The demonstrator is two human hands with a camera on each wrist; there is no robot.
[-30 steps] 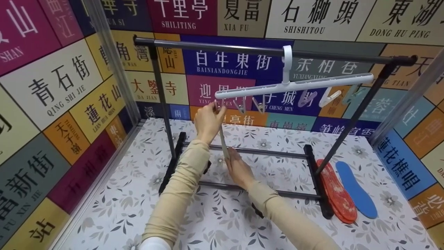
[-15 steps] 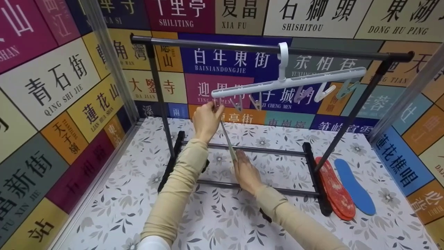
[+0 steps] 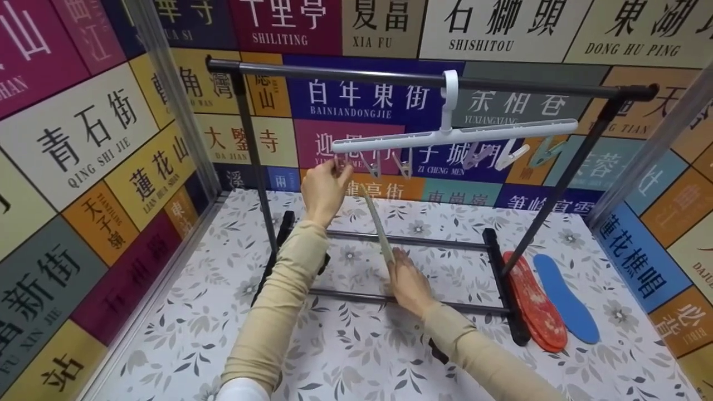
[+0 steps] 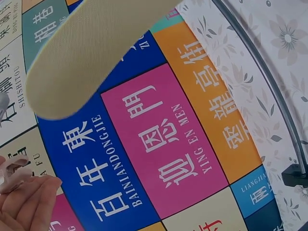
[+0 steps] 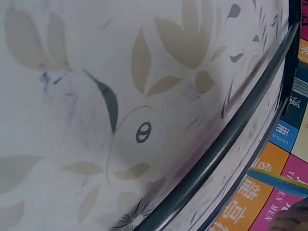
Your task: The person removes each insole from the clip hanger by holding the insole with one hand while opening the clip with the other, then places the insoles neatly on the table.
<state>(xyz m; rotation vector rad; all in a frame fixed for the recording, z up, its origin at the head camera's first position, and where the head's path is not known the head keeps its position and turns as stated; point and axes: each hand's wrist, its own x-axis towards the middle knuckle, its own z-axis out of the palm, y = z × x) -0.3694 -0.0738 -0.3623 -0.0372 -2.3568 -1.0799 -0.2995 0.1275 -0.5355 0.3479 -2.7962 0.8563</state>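
Note:
A white clip hanger [image 3: 454, 137] hangs from the rack's top bar, with small clips along its underside. My left hand [image 3: 323, 189] is at the hanger's left end and pinches a pale clip [image 4: 17, 174] between thumb and fingers. With my right hand [image 3: 411, 283] I hold a thin pale-yellow insole [image 3: 379, 228] upright and nearly edge-on. Its upper tip is just right of my left hand, apart from the clip. In the left wrist view the insole's ribbed yellow face fills the top; the right wrist view shows a blue side.
The dark rack's upright [image 3: 562, 184] stands right of the hanger. Beside its base lie red insoles [image 3: 536, 303] and a blue insole [image 3: 567, 298]. Other clips hang near, such as a purple clip [image 3: 476, 155] and a green clip [image 3: 547, 151]. Sign-covered walls surround the floral tabletop [image 3: 184, 340].
My right hand has moved right with the insole, whose upper tip now stands farther from my left hand. The left hand stays at the hanger's left end, which tilts slightly less.

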